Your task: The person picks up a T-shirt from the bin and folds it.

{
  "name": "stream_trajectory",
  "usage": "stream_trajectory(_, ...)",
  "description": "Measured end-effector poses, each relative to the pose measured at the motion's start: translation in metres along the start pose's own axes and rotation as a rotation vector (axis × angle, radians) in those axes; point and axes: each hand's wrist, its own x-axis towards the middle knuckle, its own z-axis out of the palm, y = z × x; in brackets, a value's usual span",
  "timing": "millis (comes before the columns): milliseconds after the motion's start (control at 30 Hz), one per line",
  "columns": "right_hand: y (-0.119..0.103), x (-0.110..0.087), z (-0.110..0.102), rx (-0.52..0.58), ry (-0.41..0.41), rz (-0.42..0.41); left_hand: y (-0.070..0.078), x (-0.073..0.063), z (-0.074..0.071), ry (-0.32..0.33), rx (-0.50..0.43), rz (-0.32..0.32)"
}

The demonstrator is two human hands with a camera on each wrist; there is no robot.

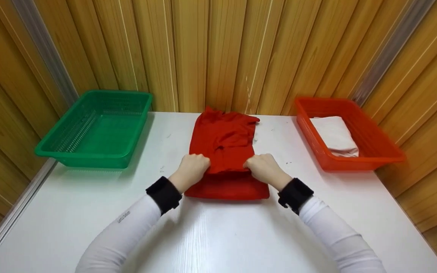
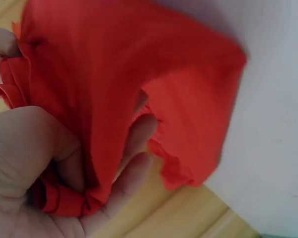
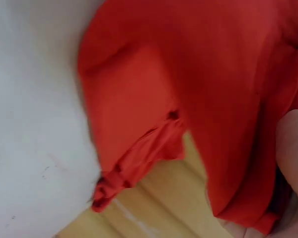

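A red shirt point(image 1: 224, 155), folded into a narrow strip, lies lengthwise at the middle of the white table. My left hand point(image 1: 192, 168) grips the left side of a raised fold, and my right hand point(image 1: 266, 168) grips its right side. The near part of the shirt bulges below the hands. In the left wrist view, the thumb and fingers of the left hand point(image 2: 20, 153) pinch the bunched cloth point(image 2: 99, 64). The right wrist view shows the right hand point(image 3: 294, 144) only at the edge, holding a hanging layer of the cloth point(image 3: 213, 74).
A green plastic basket point(image 1: 112, 157) stands at the back left with nothing seen inside. At the back right, an orange-red basket point(image 1: 370, 163) holds a folded white cloth point(image 1: 334, 134). Wood-patterned panels point(image 1: 226, 57) rise behind the white table point(image 1: 218, 235).
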Motion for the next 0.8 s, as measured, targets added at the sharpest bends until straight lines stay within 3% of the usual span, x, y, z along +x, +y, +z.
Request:
stream_trajectory(167,0.027,0.038,0.014,0.076,-0.097,0.162,-0.027,0.037,0.015,-0.121,-0.165,-0.138)
stream_trajectory(300,0.040,0.055,0.028,0.137,-0.094,0.250,-0.044,0.052,0.029,-0.186,-0.254,-0.276)
stream_trajectory(467,0.051,0.062,0.042,0.218,-0.091,0.372,-0.058,0.057,0.046,-0.159,-0.323,-0.398)
stream_trajectory(600,0.057,0.065,0.049,0.243,-0.100,0.423,-0.062,0.058,0.057,-0.133,-0.327,-0.441)
stream_trajectory(800,0.059,0.066,0.053,0.251,-0.058,0.434,-0.062,0.054,0.064,-0.094,-0.268,-0.473)
